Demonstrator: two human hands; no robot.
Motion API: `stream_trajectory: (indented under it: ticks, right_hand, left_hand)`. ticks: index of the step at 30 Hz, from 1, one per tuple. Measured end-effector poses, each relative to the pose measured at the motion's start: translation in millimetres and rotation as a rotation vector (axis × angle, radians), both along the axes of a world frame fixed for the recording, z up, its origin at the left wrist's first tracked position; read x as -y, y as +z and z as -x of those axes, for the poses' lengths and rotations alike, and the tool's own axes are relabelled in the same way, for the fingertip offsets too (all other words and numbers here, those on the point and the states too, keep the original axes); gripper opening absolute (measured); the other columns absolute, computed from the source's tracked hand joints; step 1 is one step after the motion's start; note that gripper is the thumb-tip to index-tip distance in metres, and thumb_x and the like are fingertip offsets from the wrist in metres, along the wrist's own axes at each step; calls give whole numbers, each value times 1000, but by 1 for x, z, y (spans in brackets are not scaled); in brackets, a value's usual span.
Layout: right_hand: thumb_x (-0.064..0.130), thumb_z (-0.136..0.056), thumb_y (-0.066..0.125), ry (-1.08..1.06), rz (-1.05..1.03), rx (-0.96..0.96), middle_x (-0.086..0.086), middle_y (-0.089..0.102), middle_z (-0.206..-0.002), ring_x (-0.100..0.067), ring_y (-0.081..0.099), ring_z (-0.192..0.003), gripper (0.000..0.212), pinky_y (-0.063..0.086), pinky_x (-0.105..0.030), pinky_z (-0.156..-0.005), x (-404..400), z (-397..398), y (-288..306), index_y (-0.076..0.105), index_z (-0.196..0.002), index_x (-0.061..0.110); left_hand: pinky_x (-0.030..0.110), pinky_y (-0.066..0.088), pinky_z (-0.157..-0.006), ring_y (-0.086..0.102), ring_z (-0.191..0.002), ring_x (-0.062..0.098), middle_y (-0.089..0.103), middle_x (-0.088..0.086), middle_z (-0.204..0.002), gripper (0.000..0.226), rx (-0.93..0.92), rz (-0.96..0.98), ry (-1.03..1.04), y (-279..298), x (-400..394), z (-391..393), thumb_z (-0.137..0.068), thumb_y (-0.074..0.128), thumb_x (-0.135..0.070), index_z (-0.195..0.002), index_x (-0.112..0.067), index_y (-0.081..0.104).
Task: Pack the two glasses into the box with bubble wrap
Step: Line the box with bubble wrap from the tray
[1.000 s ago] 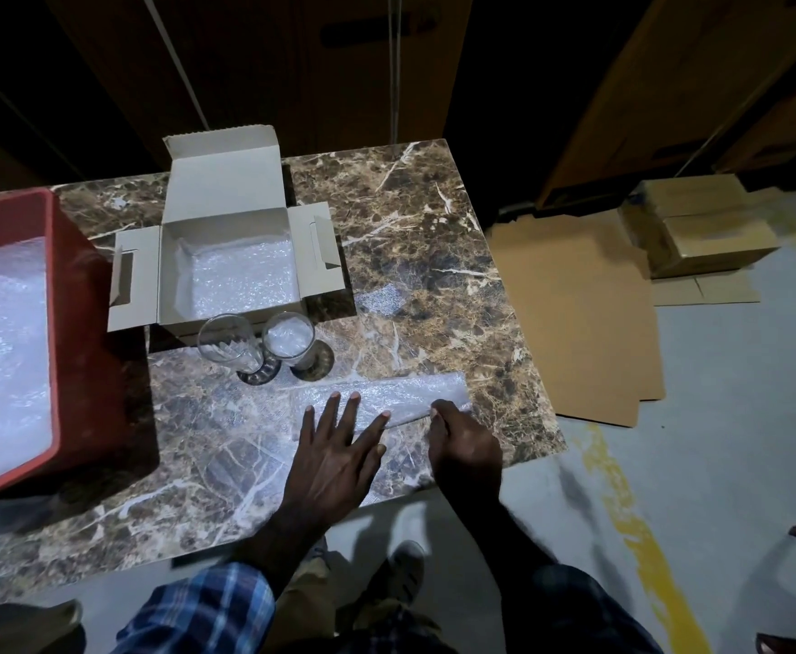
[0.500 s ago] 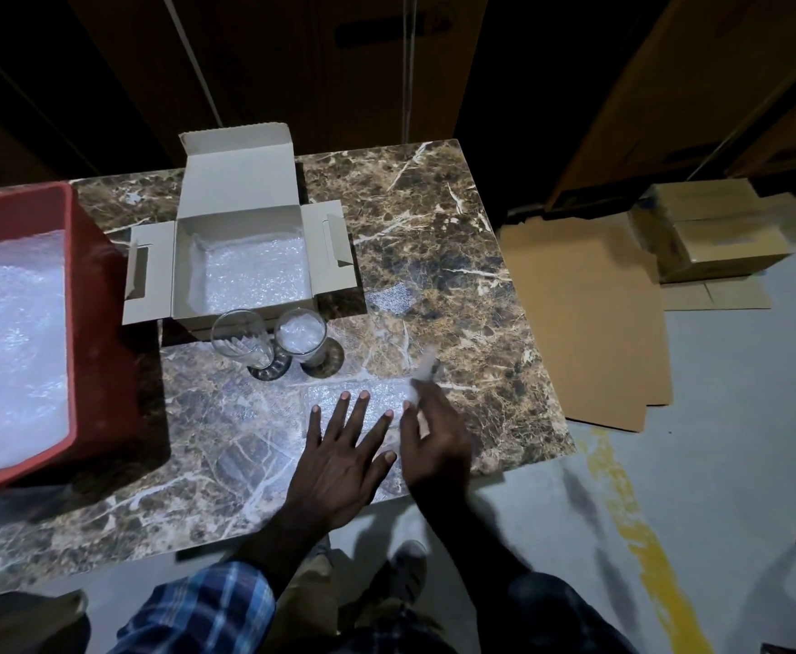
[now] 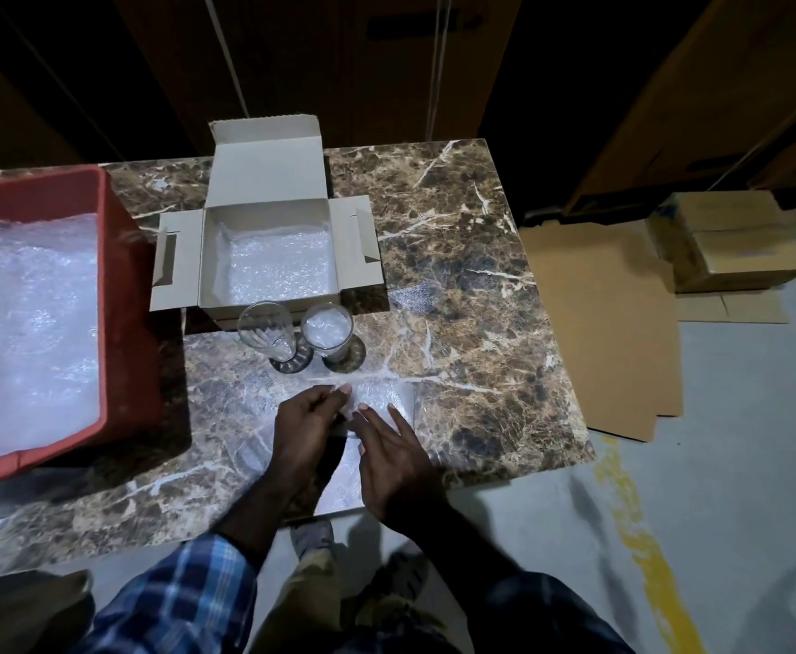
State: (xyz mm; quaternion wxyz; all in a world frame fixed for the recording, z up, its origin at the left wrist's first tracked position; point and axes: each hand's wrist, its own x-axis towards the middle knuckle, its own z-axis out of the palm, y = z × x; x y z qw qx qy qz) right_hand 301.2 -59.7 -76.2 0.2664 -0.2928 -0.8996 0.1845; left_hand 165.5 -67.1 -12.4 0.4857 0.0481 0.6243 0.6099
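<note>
An open cardboard box (image 3: 214, 257), lined with bubble wrap, stands at the back of the marble table (image 3: 471, 276). Just in front of it stand two glasses: the left glass (image 3: 264, 328) is empty, the right glass (image 3: 329, 330) is stuffed with bubble wrap. A clear bubble wrap sheet (image 3: 386, 396) lies folded on the table in front of the glasses. My left hand (image 3: 304, 431) has curled fingers that pinch the sheet's far edge. My right hand (image 3: 393, 453) lies beside it with straight fingers pressing on the sheet.
A red crate (image 3: 124, 295) full of bubble wrap takes up the table's left side. On the floor to the right lie flat cardboard sheets (image 3: 604, 323) and stacked cartons (image 3: 736, 247). The table's front edge runs just below my hands.
My right hand folded the sheet's right end over to the left and now lies flat on it. My left hand went from flat on the sheet to pinching its edge.
</note>
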Motion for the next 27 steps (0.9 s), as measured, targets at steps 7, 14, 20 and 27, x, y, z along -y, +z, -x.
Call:
stream_trajectory:
  ticks: [7, 14, 20, 27]
  right_hand:
    - [3, -94, 53, -147, -68, 26, -16, 58, -138, -29, 45, -139, 36, 36, -54, -113, -9, 2, 4, 59, -129, -5]
    - [4, -92, 57, -161, -110, 261, -18, 57, -139, -33, 49, -135, 41, 39, -56, -109, -14, -16, -22, 60, -132, 0]
    - [21, -101, 41, -179, -67, 377, -18, 46, -150, -31, 40, -142, 46, 29, -54, -117, -10, -10, -10, 52, -140, 1]
    - [34, -104, 40, -165, -15, 432, -14, 33, -159, -28, 26, -149, 55, 24, -53, -120, -4, -8, -10, 37, -153, 10]
  left_hand:
    - [33, 50, -71, 62, -66, 14, 70, -1, -73, 13, -525, 224, -135, -34, 6, 21, -92, 71, -19, -80, -22, 68]
    - [30, 50, -84, 65, -94, 18, 72, 3, -104, 23, -928, 125, -245, -39, 19, 16, -91, 66, -4, -114, -11, 67]
    - [40, 38, -92, 50, -111, 34, 50, 11, -132, 41, -1464, 69, -469, -45, 38, 18, -88, 64, 1, -126, -12, 55]
    - [54, 25, -113, 25, -150, 29, 35, 7, -159, 49, -1792, -12, -916, -60, 51, 32, -99, 43, -25, -145, -12, 51]
